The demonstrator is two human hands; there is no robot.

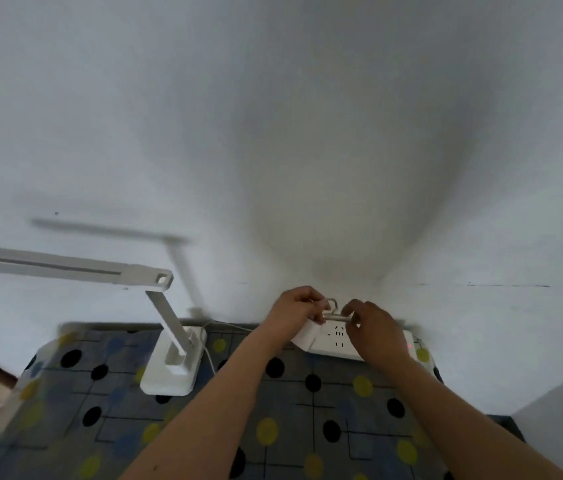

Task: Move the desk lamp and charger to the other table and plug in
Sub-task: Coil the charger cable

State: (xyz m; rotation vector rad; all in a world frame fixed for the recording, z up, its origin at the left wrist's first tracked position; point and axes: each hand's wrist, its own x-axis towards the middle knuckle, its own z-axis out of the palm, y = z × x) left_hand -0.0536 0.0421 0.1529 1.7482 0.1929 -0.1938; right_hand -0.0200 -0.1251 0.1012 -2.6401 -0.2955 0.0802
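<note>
Two hands at the wall edge of the table (65, 427). Desk lamp (172, 358) stands well left of the left hand (295, 306), base flat, arm up, head folded out leftward; looks light, rigid plastic, top-heavy, so grab the base or lower stem. Left hand pinches one end of a thin cable (333, 315), probably the charger lead; soft, floppy, hold near the plug. Right hand (372, 327) pinches its other end, just above the power strip (333, 341).

White desk lamp (169, 344) upright on table; white charger cable (333, 311) above power strip (337, 341).
</note>
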